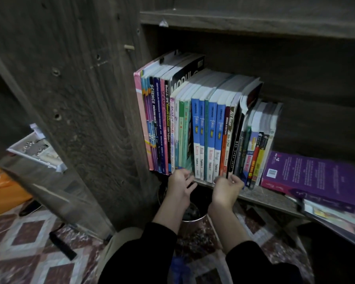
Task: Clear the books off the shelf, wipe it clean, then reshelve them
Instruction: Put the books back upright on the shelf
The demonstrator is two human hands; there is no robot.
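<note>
1. Standing spines-out on the dark wood-grain shelf [260, 196], a packed row of upright paperback books [203, 128] filled its left end, hard against the side panel.
2. Blue-spined volumes [211, 128] sat mid-row; the thinner books right of them leaned left.
3. Left hand [180, 182] was at the foot of the teal spines, at the shelf's front edge. Its fingers were loosely spread and half-bent, and it gripped nothing that showed.
4. Right hand [227, 188] was just beside it, at the foot of the blue and orange spines. Its back faced the camera and its fingers curled toward the books. Blurred; could not tell whether it held one.
5. A purple book [309, 177] lay flat on a low pile at the shelf's right, well apart from both hands.
6. Below the hands stood a round metal bin [193, 215] on patterned floor tiles [29, 232]. Both forearms wore black sleeves.
</note>
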